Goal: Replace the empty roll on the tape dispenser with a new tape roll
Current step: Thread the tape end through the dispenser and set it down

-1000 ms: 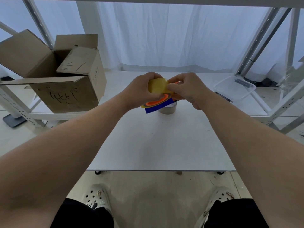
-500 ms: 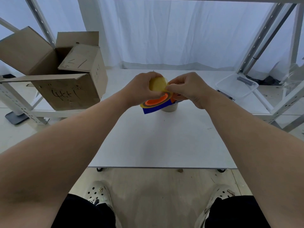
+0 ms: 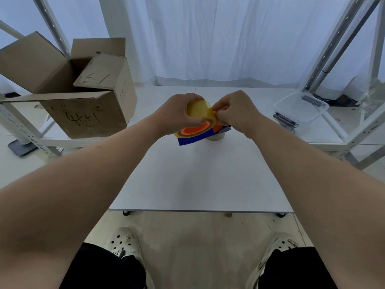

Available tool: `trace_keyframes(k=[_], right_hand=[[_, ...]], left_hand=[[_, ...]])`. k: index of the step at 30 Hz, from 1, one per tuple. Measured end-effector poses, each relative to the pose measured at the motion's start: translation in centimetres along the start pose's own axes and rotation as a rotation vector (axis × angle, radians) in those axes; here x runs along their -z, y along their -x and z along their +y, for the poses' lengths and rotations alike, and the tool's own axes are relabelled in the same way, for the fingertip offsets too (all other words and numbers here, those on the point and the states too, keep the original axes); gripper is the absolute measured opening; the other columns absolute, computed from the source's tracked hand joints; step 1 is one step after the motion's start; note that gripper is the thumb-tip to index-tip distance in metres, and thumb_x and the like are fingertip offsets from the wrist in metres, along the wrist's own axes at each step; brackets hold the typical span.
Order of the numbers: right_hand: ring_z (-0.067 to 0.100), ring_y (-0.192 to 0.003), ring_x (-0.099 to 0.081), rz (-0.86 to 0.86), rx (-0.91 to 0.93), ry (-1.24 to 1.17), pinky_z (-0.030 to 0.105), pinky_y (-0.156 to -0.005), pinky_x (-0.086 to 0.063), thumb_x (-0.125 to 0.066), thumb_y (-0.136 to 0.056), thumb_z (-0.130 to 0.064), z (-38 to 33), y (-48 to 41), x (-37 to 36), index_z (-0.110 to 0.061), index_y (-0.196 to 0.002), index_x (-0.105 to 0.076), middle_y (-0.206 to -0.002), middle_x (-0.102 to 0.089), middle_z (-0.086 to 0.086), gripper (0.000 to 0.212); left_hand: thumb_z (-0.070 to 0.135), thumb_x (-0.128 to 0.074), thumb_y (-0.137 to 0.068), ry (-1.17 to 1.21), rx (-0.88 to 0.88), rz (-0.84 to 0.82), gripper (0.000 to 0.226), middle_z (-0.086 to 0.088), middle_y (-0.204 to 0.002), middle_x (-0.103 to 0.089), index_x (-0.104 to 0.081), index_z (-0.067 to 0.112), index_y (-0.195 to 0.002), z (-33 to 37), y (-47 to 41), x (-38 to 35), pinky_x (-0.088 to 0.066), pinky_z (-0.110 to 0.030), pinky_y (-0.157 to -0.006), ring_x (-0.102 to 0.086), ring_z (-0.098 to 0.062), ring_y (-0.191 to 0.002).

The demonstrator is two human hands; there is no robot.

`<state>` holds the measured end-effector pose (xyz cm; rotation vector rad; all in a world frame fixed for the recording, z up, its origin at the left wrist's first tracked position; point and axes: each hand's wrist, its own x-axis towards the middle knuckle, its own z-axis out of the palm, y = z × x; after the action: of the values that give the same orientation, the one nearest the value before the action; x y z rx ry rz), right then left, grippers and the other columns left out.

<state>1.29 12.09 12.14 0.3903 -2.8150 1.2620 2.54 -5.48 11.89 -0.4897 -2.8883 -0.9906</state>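
Tape roll (image 3: 199, 110), yellowish and see-through, is being held up over the middle of the white table (image 3: 200, 180), between the person's two hands. The left hand (image 3: 177, 115) is wrapping around the roll from the left, seemingly to keep it from turning. The right hand (image 3: 235, 111) is pinching at the roll's right edge with its fingertips (image 3: 216, 114) pressed together, most likely picking at or peeling the loose end of the tape so it can be threaded; whether a strip is already lifting free is hard to tell. Just under the roll, the tape dispenser (image 3: 195, 134) is showing an orange hub and a blue body; the roll appears to be sitting on that hub, though the hands are hiding the joint. Behind the dispenser, a pale cardboard ring (image 3: 215, 137) is resting on the table, probably the empty core already taken off. Off to the left an open cardboard box (image 3: 83, 101) is sitting on a low shelf, well apart, and a clear plastic tub (image 3: 300, 110) is lying to the right.
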Motion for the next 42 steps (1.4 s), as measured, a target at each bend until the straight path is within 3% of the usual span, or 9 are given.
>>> trace_keyframes(k=[6,12,18,24,28,33,42], right_hand=[[0.018,-0.083,-0.069,-0.13,-0.061,-0.141,0.031,-0.072,-0.059,-0.069,-0.082,-0.029,0.2,0.5,0.2,-0.005,-0.093,-0.073,-0.09,-0.071,0.008,0.027],[0.024,-0.092,-0.068,-0.137,-0.041,-0.15,0.04,-0.081,-0.059,-0.066,-0.086,-0.021,0.6,0.3,0.4,-0.003,-0.099,-0.072,-0.097,-0.07,0.012,0.023],[0.021,-0.088,-0.067,-0.164,-0.031,-0.172,0.035,-0.077,-0.058,-0.069,-0.082,-0.019,0.2,0.5,0.2,-0.004,-0.095,-0.073,-0.089,-0.07,0.008,0.021],[0.025,-0.091,-0.069,-0.169,-0.054,-0.225,0.042,-0.082,-0.058,-0.072,-0.079,-0.017,0.2,0.5,0.1,-0.002,-0.097,-0.073,-0.094,-0.071,0.012,0.023],[0.022,-0.09,-0.069,-0.176,-0.059,-0.245,0.035,-0.081,-0.058,-0.072,-0.08,-0.017,0.6,0.7,0.1,-0.002,-0.098,-0.073,-0.094,-0.072,0.012,0.024],[0.017,-0.082,-0.068,-0.174,-0.053,-0.23,0.025,-0.069,-0.055,-0.071,-0.081,-0.018,0.5,0.8,0.0,-0.002,-0.099,-0.073,-0.089,-0.072,0.008,0.024],[0.022,-0.088,-0.069,-0.131,-0.064,-0.191,0.036,-0.08,-0.058,-0.068,-0.082,-0.016,0.1,1.0,-0.7,-0.001,-0.097,-0.073,-0.093,-0.071,0.012,0.022]], left_hand=[[0.038,-0.073,-0.075,0.019,-0.004,-0.011,0.061,0.0,-0.122,-0.058,-0.049,0.021,-0.128,-0.1,-0.1,-0.1,-0.048,-0.027,-0.077,-0.054,-0.016,-0.102],[0.039,-0.073,-0.075,-0.013,-0.004,-0.034,0.064,0.0,-0.124,-0.056,-0.047,0.022,-0.13,-0.2,-0.1,-0.1,-0.045,-0.025,-0.075,-0.051,-0.015,-0.101],[0.039,-0.074,-0.074,-0.023,0.009,-0.035,0.065,0.001,-0.125,-0.056,-0.046,0.022,-0.131,-0.3,0.0,0.0,-0.045,-0.026,-0.076,-0.053,-0.017,-0.104],[0.04,-0.073,-0.075,-0.049,-0.003,-0.017,0.065,0.0,-0.126,-0.056,-0.047,0.022,-0.131,-0.3,0.0,0.0,-0.042,-0.025,-0.075,-0.05,-0.014,-0.102],[0.04,-0.073,-0.075,-0.07,-0.006,-0.048,0.065,0.0,-0.128,-0.056,-0.045,0.022,-0.132,-0.3,0.1,-0.1,-0.042,-0.026,-0.076,-0.047,-0.012,-0.101],[0.039,-0.072,-0.076,-0.094,-0.014,-0.051,0.064,0.0,-0.128,-0.056,-0.045,0.022,-0.132,-0.2,0.1,0.0,-0.041,-0.026,-0.076,-0.046,-0.011,-0.1],[0.039,-0.073,-0.076,-0.107,-0.02,-0.052,0.065,0.0,-0.128,-0.057,-0.045,0.022,-0.132,-0.5,0.2,-0.1,-0.04,-0.025,-0.076,-0.046,-0.011,-0.099]])
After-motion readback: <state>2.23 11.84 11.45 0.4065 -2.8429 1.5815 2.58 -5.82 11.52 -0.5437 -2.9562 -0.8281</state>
